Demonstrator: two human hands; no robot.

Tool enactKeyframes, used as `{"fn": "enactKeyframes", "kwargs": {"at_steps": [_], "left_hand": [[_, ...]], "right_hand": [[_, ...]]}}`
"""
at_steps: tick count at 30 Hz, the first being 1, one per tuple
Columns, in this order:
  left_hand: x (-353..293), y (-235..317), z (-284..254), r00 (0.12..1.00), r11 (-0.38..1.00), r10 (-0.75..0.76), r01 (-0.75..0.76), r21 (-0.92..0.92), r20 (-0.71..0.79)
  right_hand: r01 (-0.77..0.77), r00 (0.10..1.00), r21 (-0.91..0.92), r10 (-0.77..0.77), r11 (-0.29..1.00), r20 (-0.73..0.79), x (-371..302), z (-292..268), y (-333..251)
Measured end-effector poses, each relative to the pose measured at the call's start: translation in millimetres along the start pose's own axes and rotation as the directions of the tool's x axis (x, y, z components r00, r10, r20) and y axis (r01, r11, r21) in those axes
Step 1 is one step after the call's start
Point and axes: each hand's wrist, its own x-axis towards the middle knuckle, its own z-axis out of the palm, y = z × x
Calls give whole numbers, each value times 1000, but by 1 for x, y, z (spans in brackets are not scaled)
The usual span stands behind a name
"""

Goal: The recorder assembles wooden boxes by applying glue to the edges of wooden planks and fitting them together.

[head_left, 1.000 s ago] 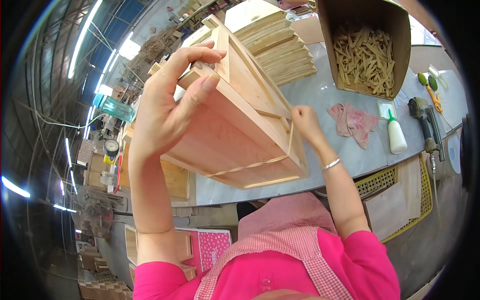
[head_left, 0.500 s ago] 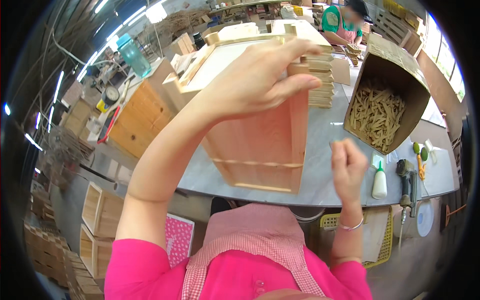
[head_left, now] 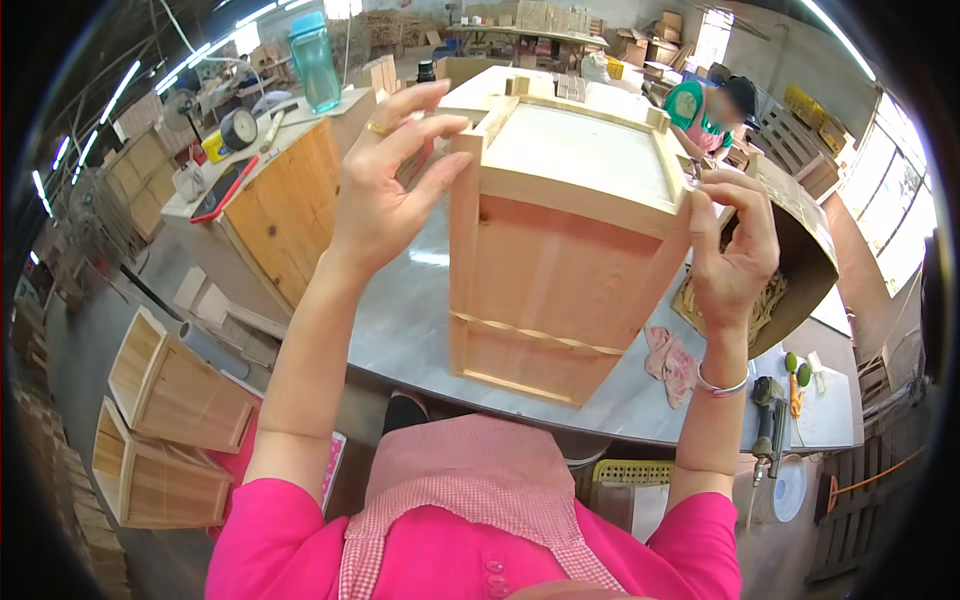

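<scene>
A tapered pale wooden box [head_left: 560, 275] stands on the grey table in front of me, with a framed white panel facing up at its top. A twisted tan band [head_left: 535, 333] runs across its near side. My left hand [head_left: 395, 185] is at the upper left corner, its fingers spread and the thumb tip against the corner post. At the upper right corner my right hand [head_left: 738, 250] has its fingers curled, with thumb and forefinger on the post. A small dark thing shows by its fingertips, too small to name. Behind the right hand lies a carton [head_left: 815, 265] with loose tan bands, partly hidden.
A pink cloth [head_left: 672, 366] lies right of the box. Further right are an air tool [head_left: 768, 420] and orange-handled snips [head_left: 797, 385]. On a wooden cabinet [head_left: 285, 205] at left stands a teal bottle [head_left: 316, 65]. A co-worker [head_left: 705, 110] sits beyond the table.
My left hand has drawn back from across the box top to its left corner. My right hand has risen from over the table to the right corner. The view has shifted; the pink cloth now shows.
</scene>
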Motion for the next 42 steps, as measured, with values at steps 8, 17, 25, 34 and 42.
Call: {"fn": "enactKeyframes", "kwargs": {"at_steps": [8, 17, 25, 34, 42], "left_hand": [[0, -12, 1, 1000, 995, 3, 0, -102, 31], [-102, -135, 81, 521, 335, -829, 753, -566, 204], [-165, -164, 172, -12, -126, -791, 982, -143, 612], [-116, -165, 147, 331, 72, -738, 905, -419, 588], [-170, -72, 79, 250, -102, -631, 911, -399, 734]], "right_hand": [[-25, 988, 34, 30, 999, -153, -1, 22, -3], [-53, 969, -78, 33, 996, -245, -1, 40, -10], [-132, 960, -179, 81, 975, -268, 1, 35, -14], [-173, 924, -124, 117, 977, -364, -1, 48, -17], [-102, 946, -56, 80, 993, -314, -2, 44, -4]]}}
